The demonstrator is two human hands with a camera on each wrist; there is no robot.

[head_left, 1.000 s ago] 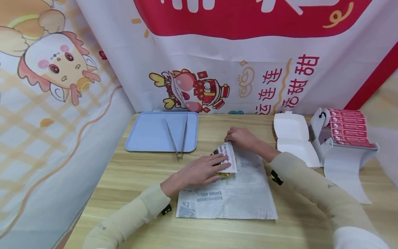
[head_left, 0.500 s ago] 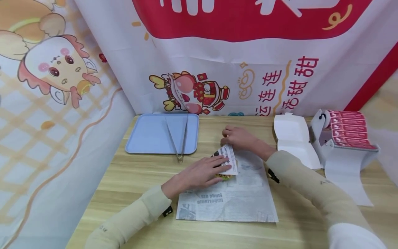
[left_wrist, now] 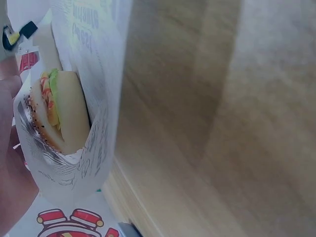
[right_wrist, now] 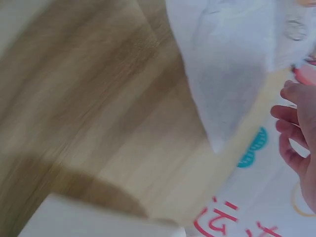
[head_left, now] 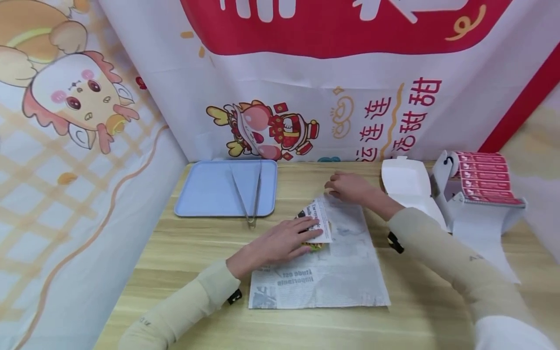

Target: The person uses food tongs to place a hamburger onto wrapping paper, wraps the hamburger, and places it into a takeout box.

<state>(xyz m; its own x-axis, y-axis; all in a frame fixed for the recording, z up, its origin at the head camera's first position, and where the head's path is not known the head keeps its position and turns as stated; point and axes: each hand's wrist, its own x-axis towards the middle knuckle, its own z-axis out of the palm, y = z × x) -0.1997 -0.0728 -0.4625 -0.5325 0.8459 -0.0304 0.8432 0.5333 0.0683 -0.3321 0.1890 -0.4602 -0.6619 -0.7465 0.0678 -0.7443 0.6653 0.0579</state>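
A sheet of newsprint-patterned wrapping paper (head_left: pixel 323 287) lies on the table, one corner folded over a burger (left_wrist: pixel 61 108). Lettuce and orange-red filling show between its buns, and dark specks dot one crust. My left hand (head_left: pixel 280 239) rests on the folded flap (head_left: pixel 321 221) with fingers extended, only partly visible in the left wrist view. Just beyond the paper's far edge is my right hand (head_left: pixel 352 188), held over the table. Its fingers bend loosely with nothing between them, as the right wrist view shows (right_wrist: pixel 301 128).
A blue tray (head_left: pixel 210 189) stands at the back left, with metal tongs (head_left: pixel 253 209) lying across its front edge. At the right are an opened white takeaway box (head_left: pixel 407 180) and a dispenser with a roll of red labels (head_left: pixel 485 177). A printed cloth (head_left: pixel 350 73) hangs behind the table.
My right hand has let go of the paper's folded edge and moved right, away from it. My left hand stays on the flap.
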